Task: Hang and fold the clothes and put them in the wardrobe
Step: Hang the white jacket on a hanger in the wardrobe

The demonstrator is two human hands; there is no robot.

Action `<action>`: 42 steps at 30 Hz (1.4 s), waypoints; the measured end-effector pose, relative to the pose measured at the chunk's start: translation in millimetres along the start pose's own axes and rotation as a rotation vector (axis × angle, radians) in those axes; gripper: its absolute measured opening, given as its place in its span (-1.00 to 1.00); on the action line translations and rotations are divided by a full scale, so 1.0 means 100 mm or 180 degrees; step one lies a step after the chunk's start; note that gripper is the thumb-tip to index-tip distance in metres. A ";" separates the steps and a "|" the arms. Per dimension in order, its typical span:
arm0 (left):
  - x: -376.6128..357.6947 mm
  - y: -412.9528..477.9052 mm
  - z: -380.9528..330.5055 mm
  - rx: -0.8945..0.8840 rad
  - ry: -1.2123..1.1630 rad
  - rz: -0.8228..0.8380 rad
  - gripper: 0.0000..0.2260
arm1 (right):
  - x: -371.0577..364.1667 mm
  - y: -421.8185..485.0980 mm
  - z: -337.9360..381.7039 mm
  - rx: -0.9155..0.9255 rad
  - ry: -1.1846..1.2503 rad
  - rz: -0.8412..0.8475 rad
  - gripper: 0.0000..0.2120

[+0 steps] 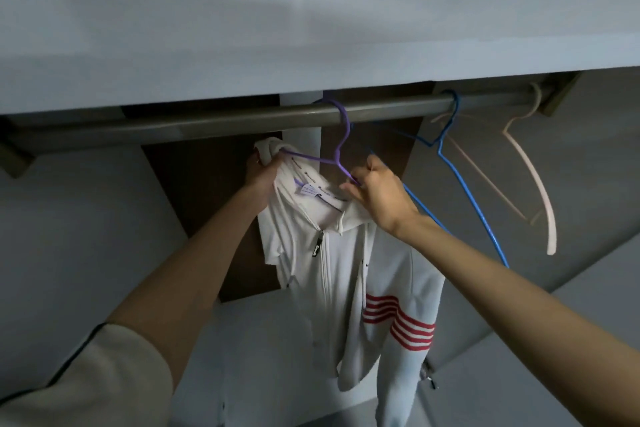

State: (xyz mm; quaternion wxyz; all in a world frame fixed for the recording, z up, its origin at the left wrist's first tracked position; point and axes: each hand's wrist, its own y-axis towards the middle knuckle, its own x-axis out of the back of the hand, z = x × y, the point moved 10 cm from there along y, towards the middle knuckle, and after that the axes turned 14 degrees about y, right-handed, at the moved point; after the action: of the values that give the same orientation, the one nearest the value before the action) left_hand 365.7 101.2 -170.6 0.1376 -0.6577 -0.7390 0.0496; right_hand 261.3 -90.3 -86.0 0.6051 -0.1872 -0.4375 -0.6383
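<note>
A white zip jacket [349, 274] with red stripes on one sleeve hangs from a purple hanger [341, 144], whose hook sits over the wardrobe rail [214, 123]. My left hand [265, 168] grips the jacket's bunched left shoulder at the hanger's left end. On the other side, my right hand [375, 191] pinches the collar and the hanger's right arm. The jacket's front is partly zipped and its lower hem hangs loose.
A blue hanger [460, 177] and a pale pink hanger [535, 184] hang bare on the rail to the right. A white shelf [311, 28] runs just above the rail. Wardrobe walls close in left and right; brown back panel behind.
</note>
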 end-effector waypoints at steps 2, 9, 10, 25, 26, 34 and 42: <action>0.15 -0.05 -0.04 -0.0103 0.0099 -0.0181 -0.50 | 0.05 -0.01 0.03 0.0106 -0.0229 -0.0004 -0.74; 0.02 -0.57 -0.61 -0.1989 0.1872 -0.0270 -0.68 | 0.23 -0.07 -0.27 -0.0075 -0.0491 0.0101 -0.75; -0.07 -0.61 -0.64 -0.2051 0.1808 -0.0048 -0.70 | 0.24 -0.06 -0.27 -0.0010 -0.0426 0.0143 -0.75; -0.18 -0.55 0.23 -0.0902 0.0616 0.0099 -0.51 | 0.45 -0.28 -0.35 0.0319 -0.0509 -0.0783 -0.79; -0.15 -0.52 0.35 -0.0668 0.0429 0.0013 -0.50 | 0.52 -0.37 -0.32 0.0318 -0.0613 -0.1027 -0.80; -0.27 -0.62 0.83 -0.0337 0.0358 0.0313 -0.68 | -0.24 -0.96 -0.47 -0.0154 0.0092 0.0145 -0.69; -0.19 -0.76 1.32 -0.0662 0.1247 0.0395 -0.71 | -1.40 -1.20 -0.98 -0.3211 0.3071 0.0297 -0.74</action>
State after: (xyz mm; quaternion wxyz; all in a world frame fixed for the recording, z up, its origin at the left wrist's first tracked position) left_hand 259.1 87.3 -280.5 0.2066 -0.7096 -0.6574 -0.1471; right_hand 205.3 -96.0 -286.9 0.5978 -0.1596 0.2383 -0.7486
